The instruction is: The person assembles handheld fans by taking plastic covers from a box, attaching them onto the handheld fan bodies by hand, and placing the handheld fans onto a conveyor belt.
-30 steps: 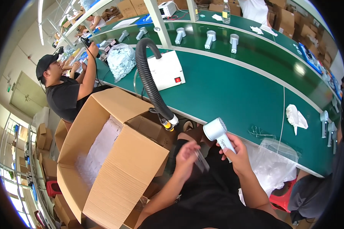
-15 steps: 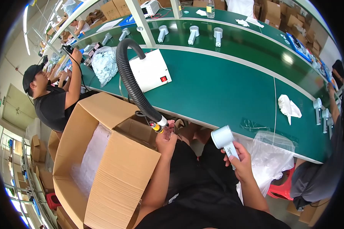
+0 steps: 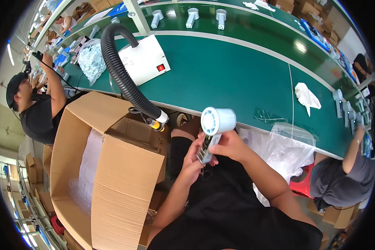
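A light-blue handheld fan point(image 3: 223, 120) is held up in front of my lap, its round slotted head tilted to the left. My right hand point(image 3: 232, 146) is closed around the upper handle, just under the head. Around the lower handle are the fingers of my left hand point(image 3: 191, 163), also closed. One face of the handle looks dark and patterned; I cannot make out its detail. A thin dark cord point(image 3: 208, 171) loops below my left fingers. Left of the fan hangs the black corrugated hose point(image 3: 117, 62), with a yellow-banded nozzle point(image 3: 156, 124) at its tip, apart from both hands.
At my left stands an open cardboard box point(image 3: 123, 187) with clear plastic inside. A white machine point(image 3: 148, 62) sits on the green bench point(image 3: 221, 71), with a crumpled tissue point(image 3: 307, 98) farther right. Several fans point(image 3: 192, 18) line the back ledge. People work on either side.
My right hand has brought the fan left and turned it. My left hand has left the nozzle and now grips the handle. The whole view has shifted a little.
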`<state>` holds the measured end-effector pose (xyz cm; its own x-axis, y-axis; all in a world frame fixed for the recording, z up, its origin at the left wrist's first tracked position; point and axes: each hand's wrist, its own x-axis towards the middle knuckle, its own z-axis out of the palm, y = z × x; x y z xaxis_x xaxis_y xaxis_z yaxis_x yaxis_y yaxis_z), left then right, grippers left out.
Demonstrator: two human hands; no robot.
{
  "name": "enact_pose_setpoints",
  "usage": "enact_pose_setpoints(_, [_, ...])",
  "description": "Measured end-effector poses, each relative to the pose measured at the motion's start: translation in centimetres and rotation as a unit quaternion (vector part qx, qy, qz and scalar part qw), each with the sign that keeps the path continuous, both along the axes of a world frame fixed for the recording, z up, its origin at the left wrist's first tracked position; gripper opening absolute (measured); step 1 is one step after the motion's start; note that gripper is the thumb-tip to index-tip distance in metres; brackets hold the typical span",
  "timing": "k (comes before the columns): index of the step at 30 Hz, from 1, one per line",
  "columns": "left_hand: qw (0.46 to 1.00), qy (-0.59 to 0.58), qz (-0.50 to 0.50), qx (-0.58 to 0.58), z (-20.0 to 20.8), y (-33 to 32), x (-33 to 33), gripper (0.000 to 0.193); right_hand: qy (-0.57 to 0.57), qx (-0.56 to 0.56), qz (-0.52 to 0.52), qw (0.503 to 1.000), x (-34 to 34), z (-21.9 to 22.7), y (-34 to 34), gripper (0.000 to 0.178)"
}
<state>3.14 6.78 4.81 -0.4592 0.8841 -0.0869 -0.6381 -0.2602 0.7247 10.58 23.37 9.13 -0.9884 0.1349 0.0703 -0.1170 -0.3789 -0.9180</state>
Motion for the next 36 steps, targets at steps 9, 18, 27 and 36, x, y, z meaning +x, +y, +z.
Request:
enact_pose_setpoints(9, [0.994, -0.077, -0.065, 0.038, 1.2, -0.5, 1.9, 0.075, -0.093, 0.210, 0.070, 0.971, 2.2, 3.4, 0.8, 0.035])
enact_pose_setpoints(18, [0.996, 0.004, 0.086, -0.031, 1.4, -0.3, 2.7, 0.101, -0.013, 0.519, -0.020, 0.855, 4.8, 2.5, -2.7, 0.069])
enact_pose_setpoints(27, [0.996, 0.019, 0.036, 0.081, 2.2, 1.5, 1.7, 0.088, -0.087, 0.308, -0.110, 0.941, 5.7, -0.4, -5.2, 0.109])
enact_pose_setpoints(36, [0.999, 0.007, -0.017, -0.039, -0.7, -0.4, -1.3, 0.058, -0.218, 0.389, 0.025, 0.895, 6.5, 1.0, -0.6, 0.070])
